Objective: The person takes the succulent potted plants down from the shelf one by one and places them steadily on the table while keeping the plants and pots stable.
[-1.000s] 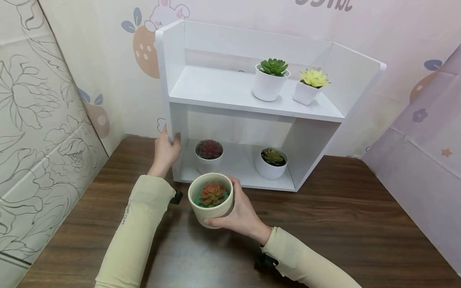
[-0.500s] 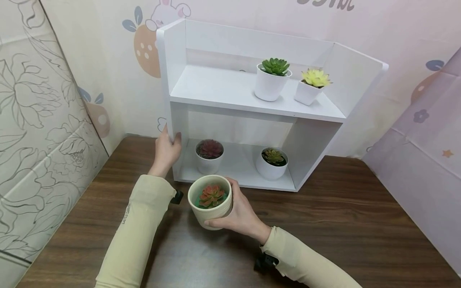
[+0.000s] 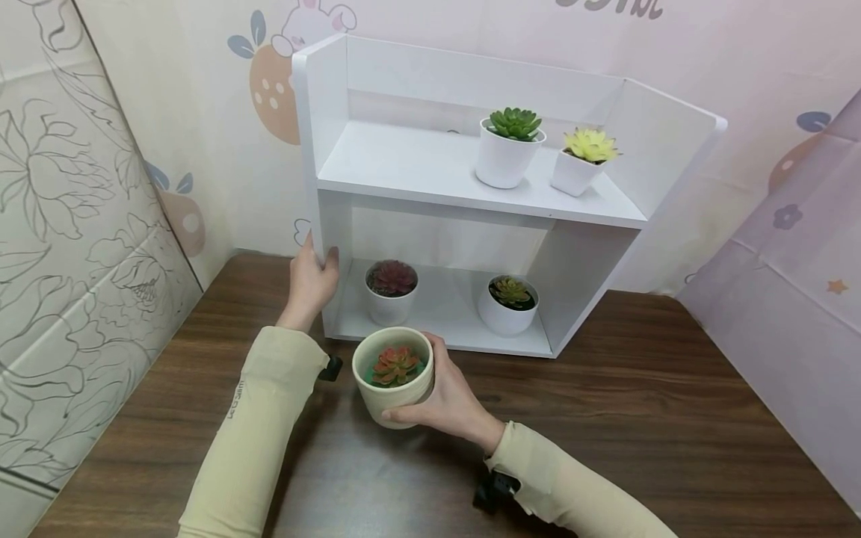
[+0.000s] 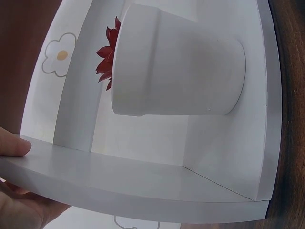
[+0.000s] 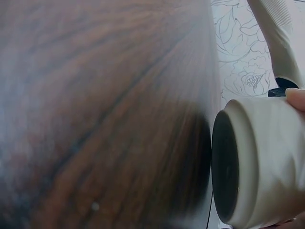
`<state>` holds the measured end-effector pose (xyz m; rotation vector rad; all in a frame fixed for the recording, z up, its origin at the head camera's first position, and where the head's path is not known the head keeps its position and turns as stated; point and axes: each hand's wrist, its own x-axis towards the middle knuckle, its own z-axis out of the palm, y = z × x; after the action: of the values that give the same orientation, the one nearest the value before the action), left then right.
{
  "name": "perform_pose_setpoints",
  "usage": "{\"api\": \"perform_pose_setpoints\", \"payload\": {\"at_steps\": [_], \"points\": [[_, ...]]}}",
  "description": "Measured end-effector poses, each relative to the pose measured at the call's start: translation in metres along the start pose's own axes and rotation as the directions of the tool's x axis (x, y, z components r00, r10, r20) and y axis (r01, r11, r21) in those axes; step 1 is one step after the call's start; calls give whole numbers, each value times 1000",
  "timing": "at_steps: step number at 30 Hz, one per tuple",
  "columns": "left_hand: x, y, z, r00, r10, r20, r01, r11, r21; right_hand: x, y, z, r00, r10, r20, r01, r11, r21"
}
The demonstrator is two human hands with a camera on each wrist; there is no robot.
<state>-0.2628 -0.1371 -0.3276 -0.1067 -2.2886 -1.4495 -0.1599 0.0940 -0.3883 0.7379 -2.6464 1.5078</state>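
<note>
My left hand (image 3: 313, 280) grips the left side panel (image 4: 143, 179) of a white two-tier shelf (image 3: 430, 205), thumb inside and fingers round the outer face. A cream pot (image 3: 393, 400) with a red-orange succulent (image 3: 394, 366) is in my right hand (image 3: 454, 400), thumb toward me and fingers behind it. It is in front of the shelf, close over the brown table. In the right wrist view, the pot's dark base (image 5: 225, 167) shows beside its shadow. A white pot (image 4: 176, 67) with a dark red succulent (image 3: 393, 279) stands on the lower tier, near my left hand.
On the lower tier's right is another white pot (image 3: 506, 317) with an olive-green succulent. The upper tier bears a round pot (image 3: 506, 158) with a green succulent and a square pot (image 3: 574, 175) with a yellow-green one. Patterned cloth (image 3: 202, 112) hangs behind the table (image 3: 639, 373).
The cream pot has shifted only slightly in my right hand's hold, its rim a touch lower. My left hand keeps its place on the shelf's side panel.
</note>
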Motion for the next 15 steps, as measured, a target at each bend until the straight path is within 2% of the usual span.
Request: {"api": "perform_pose_setpoints", "payload": {"at_steps": [15], "points": [[0, -1, 0, 1000, -4, 2, 4, 1000, -4, 0, 1, -1, 999, 29, 23, -29, 1000, -12]]}}
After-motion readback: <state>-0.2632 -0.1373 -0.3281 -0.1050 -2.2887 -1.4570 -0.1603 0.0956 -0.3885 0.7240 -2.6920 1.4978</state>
